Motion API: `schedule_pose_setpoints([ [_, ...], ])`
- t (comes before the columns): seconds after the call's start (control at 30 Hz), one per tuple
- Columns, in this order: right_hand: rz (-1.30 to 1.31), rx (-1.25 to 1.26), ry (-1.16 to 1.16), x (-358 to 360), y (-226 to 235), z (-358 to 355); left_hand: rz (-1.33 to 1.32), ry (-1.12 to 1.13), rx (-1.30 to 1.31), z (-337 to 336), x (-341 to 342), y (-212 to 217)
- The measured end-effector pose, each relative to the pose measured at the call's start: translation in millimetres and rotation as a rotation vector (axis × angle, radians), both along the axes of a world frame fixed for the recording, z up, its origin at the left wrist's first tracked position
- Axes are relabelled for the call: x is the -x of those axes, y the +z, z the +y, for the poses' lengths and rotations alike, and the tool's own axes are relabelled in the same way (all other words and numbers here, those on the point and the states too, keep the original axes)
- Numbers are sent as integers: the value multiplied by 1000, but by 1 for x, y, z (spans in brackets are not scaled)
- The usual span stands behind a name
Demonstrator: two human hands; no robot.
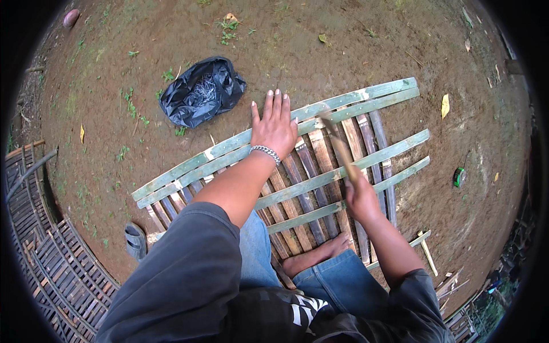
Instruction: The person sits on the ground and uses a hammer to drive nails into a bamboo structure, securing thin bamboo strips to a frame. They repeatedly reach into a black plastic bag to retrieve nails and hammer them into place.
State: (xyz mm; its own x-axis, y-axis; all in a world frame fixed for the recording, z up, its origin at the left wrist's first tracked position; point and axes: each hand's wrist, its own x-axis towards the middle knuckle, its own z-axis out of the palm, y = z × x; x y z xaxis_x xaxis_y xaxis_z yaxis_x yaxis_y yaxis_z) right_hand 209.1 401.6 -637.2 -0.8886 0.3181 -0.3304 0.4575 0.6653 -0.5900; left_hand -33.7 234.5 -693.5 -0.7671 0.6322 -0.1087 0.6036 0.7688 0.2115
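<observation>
Brown earth [372,46] spreads beyond the upper edge and right end of one slatted panel [324,157] crossed by at least four green strips [309,186]. The person's left hand [274,126] lies flat, fingers straight, on two; the right hand [360,194] is closed around one hammer [342,153] above them. One black bag [177,103] lies nearby.

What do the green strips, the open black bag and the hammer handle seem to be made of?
Green strips: probably split bamboo, smooth-skinned, given the pale node-like bands. Black bag: most likely thin plastic, given its glossy crinkles. Hammer handle: perhaps plain wood, from its tan colour; blur hides grain.
</observation>
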Motion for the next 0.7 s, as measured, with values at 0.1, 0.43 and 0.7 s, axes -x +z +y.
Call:
schedule_pose_setpoints([
  [0.1, -25, -69, 23, 6, 4, 1, -7, 0, 15, 0, -1, 3],
  [0.43, -232, -66, -2, 4, -6, 9, -23, 12, -7, 0, -2, 1],
  [0.7, -105, -85, -66, -3, 35, 33, -11, -50, -317, -29, 5, 3],
])
